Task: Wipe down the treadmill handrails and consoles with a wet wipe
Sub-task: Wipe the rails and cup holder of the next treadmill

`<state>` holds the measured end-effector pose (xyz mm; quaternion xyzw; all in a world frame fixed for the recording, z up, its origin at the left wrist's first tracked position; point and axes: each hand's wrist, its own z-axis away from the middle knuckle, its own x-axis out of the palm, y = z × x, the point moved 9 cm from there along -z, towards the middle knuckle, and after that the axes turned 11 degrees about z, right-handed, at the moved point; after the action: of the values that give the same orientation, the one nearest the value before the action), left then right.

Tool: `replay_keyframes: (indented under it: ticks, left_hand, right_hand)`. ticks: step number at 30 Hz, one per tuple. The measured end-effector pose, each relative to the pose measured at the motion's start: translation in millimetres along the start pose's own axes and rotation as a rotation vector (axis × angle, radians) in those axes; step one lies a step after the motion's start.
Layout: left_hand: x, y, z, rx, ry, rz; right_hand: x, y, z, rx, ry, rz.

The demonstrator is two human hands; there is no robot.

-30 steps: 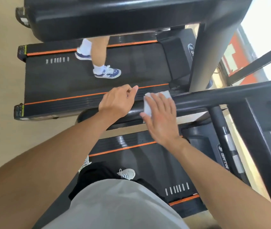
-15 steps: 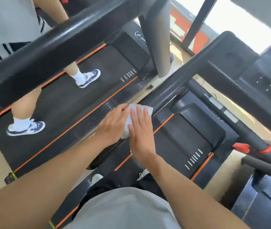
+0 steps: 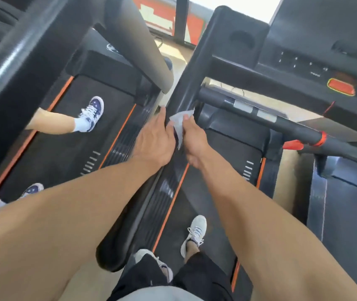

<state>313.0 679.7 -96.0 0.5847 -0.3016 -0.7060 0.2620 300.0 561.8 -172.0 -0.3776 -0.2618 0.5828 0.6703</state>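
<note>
Both hands were on the left handrail (image 3: 186,83) of the treadmill the person stood on. The right hand (image 3: 195,140) had its fingers curled shut around the wet wipe (image 3: 178,124), pinching it against the rail's right side, about midway along the rail. The left hand (image 3: 154,140) lay open and flat against the rail's left side, fingers extended toward the far end, touching the wipe's edge but holding nothing itself.

Progress, as judged: early to middle. The wipe sat on the mid-length of this one rail. The far stretch up to the console (image 3: 316,61) looked not yet reached; nothing showed whether the near rounded end (image 3: 112,250) had been done. The crossbar (image 3: 266,120) with its two metal sensor plates, the console face and the right-hand rail, which was out of view, all appeared to remain. No damp streak could be made out on any surface, so the wiped area could not be confirmed.

Materials: the handrail was a broad black bar, matte, with rounded edges and a slight sheen. The wipe was thin, white, limp and creased, one corner hanging loose below the fingers. The console was hard dark plastic with small pale markings and an orange oblong button (image 3: 341,86). The belt (image 3: 216,181) was dull black with orange side stripes.

To the left, another person's shoes (image 3: 92,112) were on the neighbouring treadmill (image 3: 69,131).
</note>
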Motion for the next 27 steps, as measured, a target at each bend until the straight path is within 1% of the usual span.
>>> replay_keyframes:
  ticks: [5,8,10,11,14,16,19,22,25,27]
  left_hand:
    - [0.5,3.6,6.8,0.011,0.043,-0.055]
    - [-0.6,5.7,7.0,0.000,0.062,-0.093]
    - [-0.8,5.3,7.1,-0.016,0.055,-0.108]
    - [0.0,3.9,6.6,-0.027,0.051,-0.102]
    - [3.0,-1.3,3.8,-0.047,0.020,-0.073]
    - [3.6,-4.5,2.1,-0.066,0.017,-0.060]
    - [2.2,-3.0,0.7,-0.075,0.028,-0.071]
    - [0.7,0.5,2.3,-0.076,0.020,-0.091]
    - [0.6,3.5,3.7,-0.092,0.009,-0.098]
    - [-0.3,1.6,2.6,-0.119,0.012,-0.111]
  right_hand:
    - [-12.5,-37.7,-27.0,0.025,0.052,-0.082]
    - [-19.7,-37.4,-44.0,0.076,0.089,-0.156]
    - [-12.0,-17.3,-30.0,0.175,0.080,-0.210]
    - [-3.4,0.0,-20.8,0.213,0.044,-0.231]
    - [21.9,46.1,19.6,0.269,-0.039,-0.203]
    - [26.9,52.3,32.8,0.266,-0.082,-0.163]
    - [14.7,21.2,2.0,0.161,-0.106,-0.078]
    - [2.2,-7.2,-27.1,0.071,-0.085,-0.028]
    - [0.3,-25.8,-4.2,-0.242,-0.053,0.051]
    - [6.3,-23.0,9.5,-0.385,-0.056,0.110]
